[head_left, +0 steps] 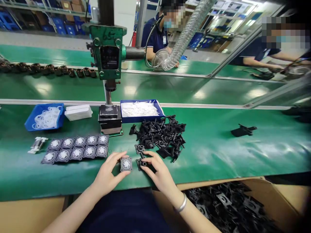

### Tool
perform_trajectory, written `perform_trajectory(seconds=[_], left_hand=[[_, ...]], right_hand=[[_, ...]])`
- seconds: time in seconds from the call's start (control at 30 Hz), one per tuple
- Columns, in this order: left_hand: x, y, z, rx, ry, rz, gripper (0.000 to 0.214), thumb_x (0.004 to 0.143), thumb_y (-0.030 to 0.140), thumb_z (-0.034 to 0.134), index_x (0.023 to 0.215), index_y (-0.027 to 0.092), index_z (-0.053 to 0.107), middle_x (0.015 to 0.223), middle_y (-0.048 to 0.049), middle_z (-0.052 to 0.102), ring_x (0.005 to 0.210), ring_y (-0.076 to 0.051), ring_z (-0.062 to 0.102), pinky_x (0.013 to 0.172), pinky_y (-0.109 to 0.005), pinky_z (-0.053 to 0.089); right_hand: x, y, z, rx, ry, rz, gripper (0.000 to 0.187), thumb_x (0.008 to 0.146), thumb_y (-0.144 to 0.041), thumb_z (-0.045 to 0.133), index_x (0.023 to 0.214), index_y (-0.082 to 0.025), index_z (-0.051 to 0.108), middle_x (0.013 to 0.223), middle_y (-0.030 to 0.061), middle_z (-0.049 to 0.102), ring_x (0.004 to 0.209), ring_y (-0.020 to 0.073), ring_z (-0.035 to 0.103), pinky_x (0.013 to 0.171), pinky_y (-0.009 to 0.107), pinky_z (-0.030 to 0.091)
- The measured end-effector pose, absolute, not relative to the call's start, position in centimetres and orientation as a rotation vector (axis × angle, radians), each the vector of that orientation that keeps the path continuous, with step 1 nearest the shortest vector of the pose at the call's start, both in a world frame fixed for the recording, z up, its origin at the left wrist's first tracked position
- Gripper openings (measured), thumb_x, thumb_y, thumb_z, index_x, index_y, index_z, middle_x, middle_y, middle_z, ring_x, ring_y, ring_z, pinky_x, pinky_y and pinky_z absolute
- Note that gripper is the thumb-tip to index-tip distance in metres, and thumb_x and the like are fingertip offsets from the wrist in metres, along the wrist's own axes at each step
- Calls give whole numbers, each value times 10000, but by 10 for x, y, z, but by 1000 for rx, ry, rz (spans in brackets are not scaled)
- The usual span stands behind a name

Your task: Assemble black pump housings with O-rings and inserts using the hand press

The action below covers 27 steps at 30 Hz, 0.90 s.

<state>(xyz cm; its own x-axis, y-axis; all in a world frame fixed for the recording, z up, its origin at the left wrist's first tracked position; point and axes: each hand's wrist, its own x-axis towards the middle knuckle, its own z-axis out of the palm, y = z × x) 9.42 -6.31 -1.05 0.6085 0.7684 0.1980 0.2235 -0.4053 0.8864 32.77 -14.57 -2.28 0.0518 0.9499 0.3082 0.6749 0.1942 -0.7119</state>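
Note:
My left hand (108, 171) pinches a small square black frame with a white spiral disc (126, 164) just above the green table (218, 152). My right hand (157, 170) grips a black plastic part (142, 163) right beside it, fingers curled round it. Behind my right hand lies a heap of black plastic parts (161, 135). To the left, two rows of finished square frames with white discs (77, 147) lie flat on the table.
A green press (109, 51) stands mid-table above a black fixture block (109, 119). A blue tray of white rings (45, 116), a blue tray of white pieces (139, 109), a cardboard box of black parts (228, 204). Two people work across the conveyor.

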Motion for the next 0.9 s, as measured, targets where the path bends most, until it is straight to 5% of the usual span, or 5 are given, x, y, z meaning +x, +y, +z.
perform_trajectory(seconds=[0.33,0.9], left_hand=[[96,-65,-17,1712,781,767,730,831,161,711,1448,314,350,1197,-54,630,1124,-211,644,1031,-415,511],[92,-63,-20,1819,832,748,645,851,276,714,1414,284,399,1261,-99,626,1124,-241,650,998,-432,546]], right_hand=[[298,-117,43,-1227,-1712,650,137,890,-226,720,986,-250,625,1138,63,646,1181,220,581,1003,394,501],[288,-98,26,-1151,-1845,711,118,946,-263,650,1039,-237,582,1046,64,648,1107,231,593,969,424,510]])
